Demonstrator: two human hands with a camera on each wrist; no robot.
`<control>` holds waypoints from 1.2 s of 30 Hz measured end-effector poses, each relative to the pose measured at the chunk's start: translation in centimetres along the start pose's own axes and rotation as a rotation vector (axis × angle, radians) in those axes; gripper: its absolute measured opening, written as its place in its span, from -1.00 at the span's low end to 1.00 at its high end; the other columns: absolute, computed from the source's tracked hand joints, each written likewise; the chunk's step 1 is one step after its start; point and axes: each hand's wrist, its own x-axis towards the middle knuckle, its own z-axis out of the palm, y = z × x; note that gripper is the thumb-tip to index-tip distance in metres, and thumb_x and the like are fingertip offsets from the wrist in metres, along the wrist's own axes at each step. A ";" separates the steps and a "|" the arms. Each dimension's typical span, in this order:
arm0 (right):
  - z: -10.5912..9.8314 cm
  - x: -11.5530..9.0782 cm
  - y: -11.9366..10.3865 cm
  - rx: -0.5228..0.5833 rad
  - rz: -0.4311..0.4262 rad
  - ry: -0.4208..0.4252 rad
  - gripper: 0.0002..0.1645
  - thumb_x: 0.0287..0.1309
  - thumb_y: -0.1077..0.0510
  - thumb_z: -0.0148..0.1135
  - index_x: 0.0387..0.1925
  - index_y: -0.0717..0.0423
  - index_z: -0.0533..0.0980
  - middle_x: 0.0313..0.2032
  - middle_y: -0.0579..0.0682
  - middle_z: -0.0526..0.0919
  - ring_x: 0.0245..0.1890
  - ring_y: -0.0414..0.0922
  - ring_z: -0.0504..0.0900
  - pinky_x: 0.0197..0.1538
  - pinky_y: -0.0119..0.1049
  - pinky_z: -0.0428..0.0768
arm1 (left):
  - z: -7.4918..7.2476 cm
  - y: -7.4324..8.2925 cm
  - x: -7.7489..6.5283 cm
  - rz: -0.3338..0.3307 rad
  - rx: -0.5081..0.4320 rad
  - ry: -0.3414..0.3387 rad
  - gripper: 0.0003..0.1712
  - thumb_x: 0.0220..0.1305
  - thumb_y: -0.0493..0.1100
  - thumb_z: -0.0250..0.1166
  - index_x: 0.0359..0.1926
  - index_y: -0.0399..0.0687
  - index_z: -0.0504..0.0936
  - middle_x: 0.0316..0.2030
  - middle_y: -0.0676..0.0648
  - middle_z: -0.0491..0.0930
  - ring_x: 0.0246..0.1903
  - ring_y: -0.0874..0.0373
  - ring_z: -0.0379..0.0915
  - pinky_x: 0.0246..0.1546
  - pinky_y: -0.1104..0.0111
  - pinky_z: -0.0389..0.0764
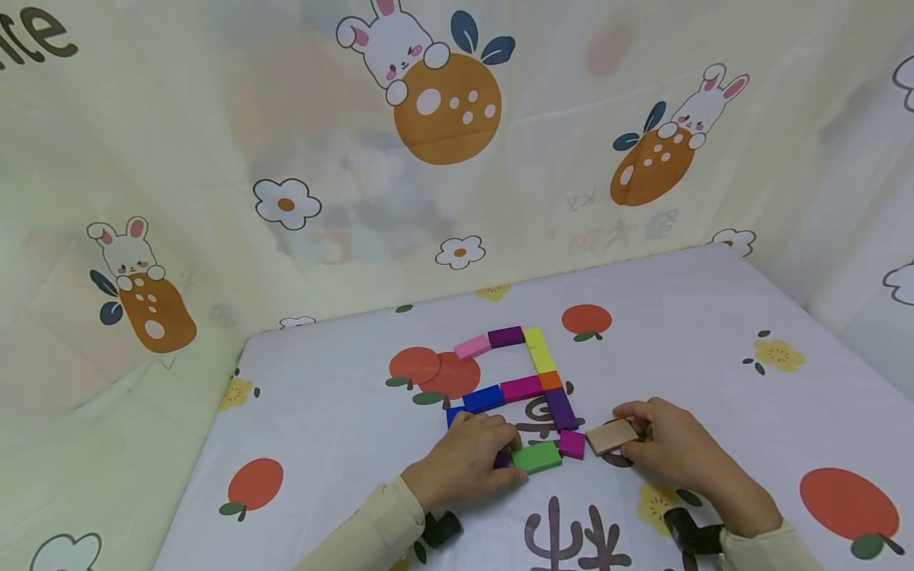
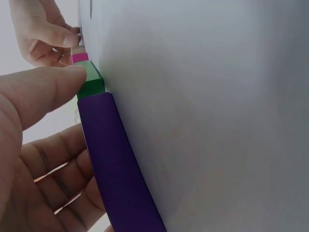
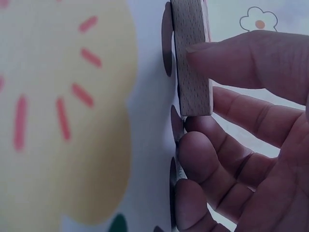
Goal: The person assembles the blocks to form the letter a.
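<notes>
Wooden blocks lie flat on a patterned cloth, set end to end in a bent line. My left hand pinches the near end of a green block, its thumb on the near side. Beside that thumb runs a dark purple block, largely covered by the hand in the head view. My right hand holds a plain wood-coloured block by its right end between thumb and fingers. The block's left end is right by a small magenta block, which adjoins the green one.
Beyond the hands, the line continues with a purple block, an orange block, a yellow block, a dark plum block and a pink block. A magenta block and blue block branch left. A printed curtain stands behind.
</notes>
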 end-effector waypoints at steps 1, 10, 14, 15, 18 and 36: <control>0.1 0.0 0.0 0.001 0.002 0.003 -0.46 0.03 0.30 0.48 0.11 0.30 0.64 -0.27 0.01 0.57 -0.29 -0.08 0.45 -0.29 -0.29 0.42 | 0.0 0.0 0.0 0.000 0.000 0.001 -0.66 0.29 0.17 0.47 -0.03 0.15 0.72 -0.26 0.25 0.60 -0.18 0.38 0.42 0.06 0.24 0.42; 0.2 -0.1 -0.1 0.015 0.010 0.005 -0.45 0.04 0.29 0.47 0.12 0.32 0.63 -0.29 0.00 0.55 -0.29 -0.07 0.44 -0.31 -0.32 0.40 | 0.1 -0.1 0.0 0.007 -0.007 0.006 -0.66 0.30 0.17 0.47 -0.03 0.15 0.71 -0.27 0.26 0.59 -0.19 0.38 0.40 0.06 0.25 0.41; 0.2 -0.1 0.0 0.019 0.023 0.003 -0.45 0.05 0.29 0.47 0.14 0.31 0.62 -0.28 0.00 0.55 -0.28 -0.07 0.44 -0.31 -0.32 0.40 | 0.1 -0.1 0.0 0.008 -0.008 0.005 -0.66 0.30 0.17 0.47 -0.03 0.15 0.71 -0.27 0.26 0.59 -0.19 0.38 0.40 0.07 0.24 0.41; 0.2 -0.1 0.0 0.019 0.024 0.003 -0.45 0.05 0.29 0.47 0.14 0.32 0.62 -0.28 0.00 0.55 -0.29 -0.07 0.44 -0.31 -0.32 0.40 | 0.1 -0.1 -0.1 0.008 -0.008 0.005 -0.66 0.30 0.17 0.47 -0.03 0.15 0.71 -0.27 0.26 0.59 -0.18 0.38 0.41 0.07 0.24 0.41; 0.1 -0.1 0.1 0.022 0.023 0.003 -0.45 0.06 0.29 0.47 0.14 0.32 0.62 -0.28 0.00 0.55 -0.29 -0.08 0.44 -0.32 -0.32 0.39 | 0.1 0.0 -0.1 0.010 -0.014 0.000 -0.66 0.30 0.16 0.47 -0.03 0.14 0.71 -0.27 0.26 0.59 -0.19 0.38 0.40 0.07 0.24 0.41; 0.1 -0.3 0.2 0.042 0.026 0.020 -0.45 0.06 0.27 0.48 0.14 0.30 0.62 -0.26 0.00 0.56 -0.28 -0.08 0.44 -0.30 -0.32 0.40 | 0.1 0.0 0.0 0.022 -0.024 0.002 -0.66 0.30 0.16 0.47 -0.03 0.13 0.71 -0.29 0.26 0.57 -0.21 0.38 0.38 0.06 0.24 0.40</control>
